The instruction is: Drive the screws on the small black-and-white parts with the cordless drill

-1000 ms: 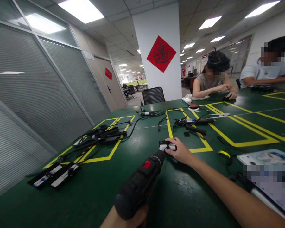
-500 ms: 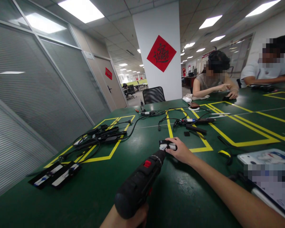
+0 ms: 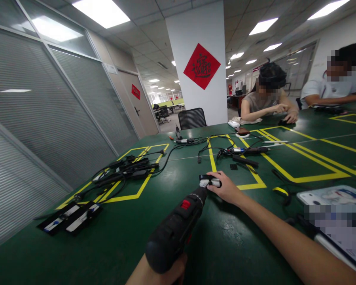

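My left hand (image 3: 169, 270) is wrapped round the grip of a black cordless drill (image 3: 176, 229) with a red switch on top. Its chuck end points forward and meets a small black-and-white part (image 3: 215, 182); the bit itself is hard to make out. From the right, my right hand (image 3: 225, 188) pinches that part between thumb and fingers, low over the green table (image 3: 178, 198). Beyond the right hand lie a small black square piece (image 3: 233, 167) and a black strip (image 3: 245, 161).
Left, cables and black devices (image 3: 130, 170) lie across yellow tape, with two black-and-white strips (image 3: 81, 217) nearer. A pen-like corded tool (image 3: 249, 151) lies further back. Phones (image 3: 332, 198) lie at right. Two people sit at the far right; a chair (image 3: 192, 118) stands behind the table.
The drill has shifted very slightly to the right at its rear end. Both hands keep their grip, and the small part stays in almost the same place.
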